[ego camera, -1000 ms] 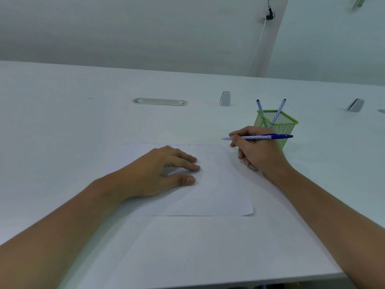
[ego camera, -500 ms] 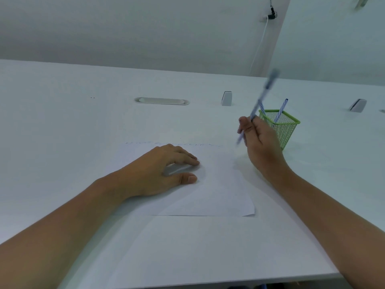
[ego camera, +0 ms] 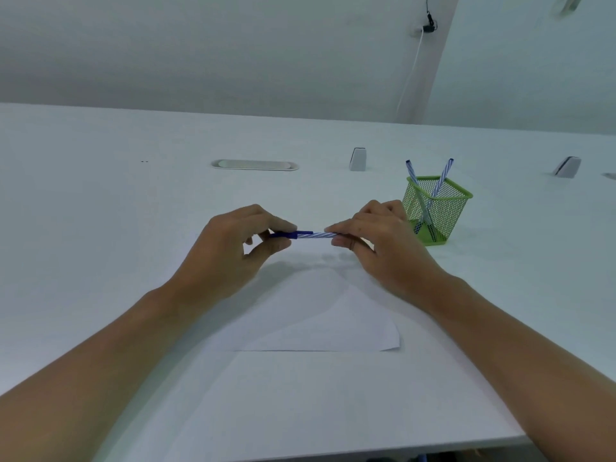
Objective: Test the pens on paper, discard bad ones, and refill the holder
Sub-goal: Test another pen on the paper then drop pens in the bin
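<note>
No writing can be read on anything. One striped pen (ego camera: 313, 234) lies level, its long axis left to right, blue cap end leftward, held above the paper (ego camera: 310, 315). The left hand (ego camera: 233, 251) pinches the cap end; the right hand (ego camera: 376, 241) pinches the barrel. Two more pens (ego camera: 441, 176) stand crossed in the green mesh holder (ego camera: 443, 221), just right of the right hand.
</note>
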`<state>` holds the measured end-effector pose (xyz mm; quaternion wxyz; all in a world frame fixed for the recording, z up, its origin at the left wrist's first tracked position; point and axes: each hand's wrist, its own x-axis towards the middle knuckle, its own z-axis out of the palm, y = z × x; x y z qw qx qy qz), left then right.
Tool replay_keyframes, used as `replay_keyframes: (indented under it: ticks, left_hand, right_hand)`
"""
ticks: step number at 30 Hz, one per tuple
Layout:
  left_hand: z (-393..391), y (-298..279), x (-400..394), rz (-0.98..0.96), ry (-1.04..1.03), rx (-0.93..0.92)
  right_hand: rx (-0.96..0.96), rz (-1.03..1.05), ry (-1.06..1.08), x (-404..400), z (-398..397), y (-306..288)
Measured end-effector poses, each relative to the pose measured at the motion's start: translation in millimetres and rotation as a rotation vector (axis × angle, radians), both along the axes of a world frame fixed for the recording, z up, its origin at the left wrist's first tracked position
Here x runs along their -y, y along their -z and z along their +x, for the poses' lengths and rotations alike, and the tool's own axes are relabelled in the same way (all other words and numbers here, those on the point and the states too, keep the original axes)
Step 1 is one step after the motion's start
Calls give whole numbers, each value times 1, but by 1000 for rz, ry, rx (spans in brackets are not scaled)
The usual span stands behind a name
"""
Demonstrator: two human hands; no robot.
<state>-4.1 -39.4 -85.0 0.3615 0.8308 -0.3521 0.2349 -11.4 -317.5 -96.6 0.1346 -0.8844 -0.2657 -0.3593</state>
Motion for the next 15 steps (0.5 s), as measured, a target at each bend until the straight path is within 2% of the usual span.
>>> replay_keyframes:
  ticks: [4,10,12,15]
  left_hand:
    - [3,1,-2,-6,-42,57]
    - [3,-1,3,47,-204,121]
    - [5,1,1,69,-254,98]
    - [8,1,-4,43,-310,-39]
  right_hand:
    - [23,-29,-13,-2,-1,0]
    - [273,-59,72,-13,2,-6]
    - [325,-65,113,-11,1,-9]
    - [353,3,159,-2,0,-10]
